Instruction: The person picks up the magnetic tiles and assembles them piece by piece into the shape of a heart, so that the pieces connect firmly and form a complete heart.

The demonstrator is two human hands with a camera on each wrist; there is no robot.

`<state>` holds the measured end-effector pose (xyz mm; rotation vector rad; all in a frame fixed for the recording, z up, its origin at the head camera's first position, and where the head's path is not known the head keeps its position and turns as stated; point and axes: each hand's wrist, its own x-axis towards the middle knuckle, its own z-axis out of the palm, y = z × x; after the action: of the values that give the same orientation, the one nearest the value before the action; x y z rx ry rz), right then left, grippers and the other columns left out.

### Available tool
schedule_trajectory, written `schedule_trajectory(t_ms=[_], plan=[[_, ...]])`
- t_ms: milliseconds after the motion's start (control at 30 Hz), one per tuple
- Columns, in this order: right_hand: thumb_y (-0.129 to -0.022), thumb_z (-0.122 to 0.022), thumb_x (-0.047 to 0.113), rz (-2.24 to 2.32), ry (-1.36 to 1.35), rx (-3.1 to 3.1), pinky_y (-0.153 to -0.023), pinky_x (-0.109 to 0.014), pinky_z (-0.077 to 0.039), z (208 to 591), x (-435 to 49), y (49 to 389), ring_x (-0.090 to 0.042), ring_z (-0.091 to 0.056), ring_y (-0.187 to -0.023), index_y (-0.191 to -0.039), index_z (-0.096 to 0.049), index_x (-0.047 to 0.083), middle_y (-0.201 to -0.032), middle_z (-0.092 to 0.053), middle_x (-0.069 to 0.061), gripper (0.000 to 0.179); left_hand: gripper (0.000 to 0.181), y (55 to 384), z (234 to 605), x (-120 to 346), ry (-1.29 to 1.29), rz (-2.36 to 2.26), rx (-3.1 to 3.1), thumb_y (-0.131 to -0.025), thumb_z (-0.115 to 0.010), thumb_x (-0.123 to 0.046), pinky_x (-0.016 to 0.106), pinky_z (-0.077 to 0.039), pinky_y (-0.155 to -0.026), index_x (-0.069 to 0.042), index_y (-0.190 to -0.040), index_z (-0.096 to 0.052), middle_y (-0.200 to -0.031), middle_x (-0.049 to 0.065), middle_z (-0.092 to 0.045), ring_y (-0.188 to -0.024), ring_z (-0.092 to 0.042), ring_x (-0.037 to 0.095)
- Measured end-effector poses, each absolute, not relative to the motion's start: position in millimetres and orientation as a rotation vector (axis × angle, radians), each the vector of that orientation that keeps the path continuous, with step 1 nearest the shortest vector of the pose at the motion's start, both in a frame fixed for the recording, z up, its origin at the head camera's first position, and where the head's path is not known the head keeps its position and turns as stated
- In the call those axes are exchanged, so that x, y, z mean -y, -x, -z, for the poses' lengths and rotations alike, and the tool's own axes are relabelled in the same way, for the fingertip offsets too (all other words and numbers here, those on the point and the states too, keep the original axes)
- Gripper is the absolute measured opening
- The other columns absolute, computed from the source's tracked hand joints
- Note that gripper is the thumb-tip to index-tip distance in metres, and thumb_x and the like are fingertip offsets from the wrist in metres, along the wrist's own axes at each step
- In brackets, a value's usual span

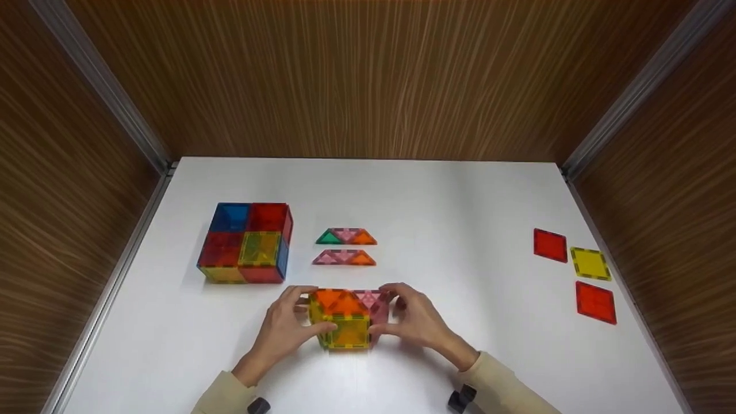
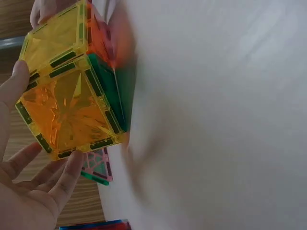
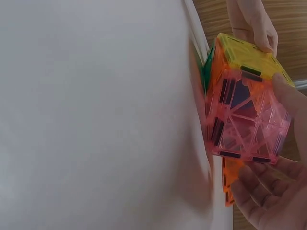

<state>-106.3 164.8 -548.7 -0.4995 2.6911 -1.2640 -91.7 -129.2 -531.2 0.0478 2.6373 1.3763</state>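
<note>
A prism-shaped block of translucent magnetic tiles (image 1: 351, 333) is between my two hands near the front of the table. My left hand (image 1: 282, 325) grips its left end, thumb on the near yellow tile and fingers at the far edge. My right hand (image 1: 421, 318) grips the other end the same way. In the left wrist view, a yellow square tile (image 2: 67, 115) forms the left end, above a green tile (image 2: 106, 91) on the lower side. The right wrist view shows a pink lattice tile (image 3: 249, 122) closing the right end. Its underside appears tilted near the tabletop.
A larger block of blue, red and yellow tiles (image 1: 267, 276) stands at the left. Two flat strips of triangle tiles, a far strip (image 1: 346, 236) and a near strip (image 1: 344, 257), lie beyond my hands. Loose square tiles, including a yellow one (image 1: 590, 263), lie at the right.
</note>
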Motion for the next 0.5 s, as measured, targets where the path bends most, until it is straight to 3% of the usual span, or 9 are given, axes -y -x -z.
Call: schedule_trajectory(t_ms=[200,500], plan=[[-0.076,-0.092,0.055,1.255,0.638,-2.717,-0.089,-0.033,-0.06,550.9,-141.0,107.3,-0.02,-0.068,-0.101,-0.136,-0.061,0.018,-0.127,-0.07,0.001,0.077,0.069,80.5,531.6,147.7,-0.041,-1.324,-2.756,-0.075,-0.096,-0.036,0.038,-0.061,-0.101,-0.022,-0.134,-0.063,-0.137,0.0,-0.062,-0.123,-0.067,0.02],[-0.079,-0.09,0.053,1.187,0.809,-2.74,-0.091,-0.031,-0.061,552.7,-97.1,115.7,-0.02,-0.07,-0.104,-0.138,-0.055,0.017,-0.129,-0.065,-0.002,0.078,0.083,75.3,533.7,186.5,-0.051,-1.221,-2.868,-0.075,-0.096,-0.033,0.041,-0.059,-0.103,-0.011,-0.144,-0.056,-0.147,0.008,-0.055,-0.131,-0.064,0.026]])
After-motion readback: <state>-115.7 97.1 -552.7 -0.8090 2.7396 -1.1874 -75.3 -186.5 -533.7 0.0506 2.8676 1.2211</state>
